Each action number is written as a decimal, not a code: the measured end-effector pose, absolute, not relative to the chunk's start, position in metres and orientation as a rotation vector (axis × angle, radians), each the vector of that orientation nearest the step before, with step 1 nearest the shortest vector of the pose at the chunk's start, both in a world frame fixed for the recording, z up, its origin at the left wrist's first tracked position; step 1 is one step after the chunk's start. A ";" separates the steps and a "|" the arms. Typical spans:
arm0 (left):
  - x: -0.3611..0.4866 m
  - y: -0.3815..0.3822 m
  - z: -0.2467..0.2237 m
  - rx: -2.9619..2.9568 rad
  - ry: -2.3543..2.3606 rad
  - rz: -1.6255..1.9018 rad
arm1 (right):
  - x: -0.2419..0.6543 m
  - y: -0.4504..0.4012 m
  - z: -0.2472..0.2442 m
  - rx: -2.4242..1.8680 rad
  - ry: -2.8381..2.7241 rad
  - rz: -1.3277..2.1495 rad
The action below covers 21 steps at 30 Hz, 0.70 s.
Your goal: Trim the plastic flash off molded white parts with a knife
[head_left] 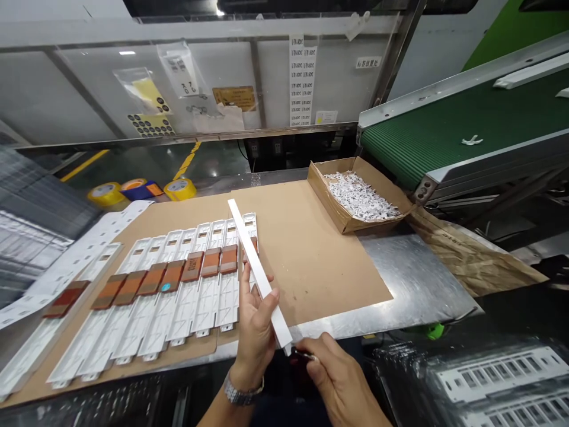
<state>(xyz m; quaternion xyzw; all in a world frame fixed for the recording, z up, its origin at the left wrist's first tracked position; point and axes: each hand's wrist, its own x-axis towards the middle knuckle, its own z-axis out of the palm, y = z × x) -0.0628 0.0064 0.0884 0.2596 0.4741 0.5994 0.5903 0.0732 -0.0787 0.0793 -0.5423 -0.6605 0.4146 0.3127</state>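
1. Left hand (258, 311) is gripping a white strip (255, 258), thumb on one side, fingers on the other; the strip is slanting above the table's near edge, far end over the row.
2. Right hand (338, 373) is closing its thumb and fingers around a small metal item (306, 356), mostly hidden, which is sitting right by the strip's near end; contact I cannot tell.
3. Judgement: the step in hand is probably working on that near end.
4. Other white strips (205, 301) are lying side by side to the left on a cardboard sheet (315, 255), brown blocks (192, 267) resting across them.
5. Judgement: the next move is calling for a steady left grip and careful lining-up of the metal item with the strip's end.
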 end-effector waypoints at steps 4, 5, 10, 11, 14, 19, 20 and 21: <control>-0.063 0.005 0.091 0.553 1.080 1.383 | 0.070 -0.080 0.078 -1.554 -1.722 1.031; -0.064 0.005 0.091 0.556 1.077 1.388 | 0.069 -0.080 0.077 -1.574 -1.731 1.003; -0.064 0.004 0.091 0.553 1.078 1.390 | 0.067 -0.079 0.076 -1.604 -1.768 0.942; -0.063 0.004 0.091 0.540 1.067 1.386 | 0.066 -0.078 0.076 -1.603 -1.772 0.944; -0.062 0.003 0.092 0.514 1.032 1.376 | 0.065 -0.077 0.077 -1.601 -1.785 0.946; -0.061 0.002 0.094 0.502 1.032 1.385 | 0.064 -0.076 0.078 -1.596 -1.782 0.971; -0.061 0.002 0.094 0.500 1.040 1.380 | 0.064 -0.076 0.078 -1.595 -1.783 0.972; -0.061 0.002 0.094 0.500 1.050 1.379 | 0.064 -0.075 0.078 -1.595 -1.784 0.971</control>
